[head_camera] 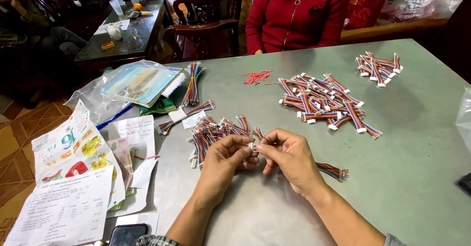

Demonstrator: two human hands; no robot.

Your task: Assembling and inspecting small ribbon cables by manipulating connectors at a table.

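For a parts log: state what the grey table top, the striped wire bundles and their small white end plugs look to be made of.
Grey table top: likely brushed metal; dull sheen, soft reflections.
Striped wire bundles: flexible plastic-coated wire; bright red, blue and orange strands that bend.
Small white end plugs: probably moulded plastic; matte, blocky.
The left hand and right hand pinch one such plug.

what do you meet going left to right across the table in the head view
printed papers → clear plastic bag → wire pile by the hands → left hand → right hand → big pile of wire bundles → small far pile
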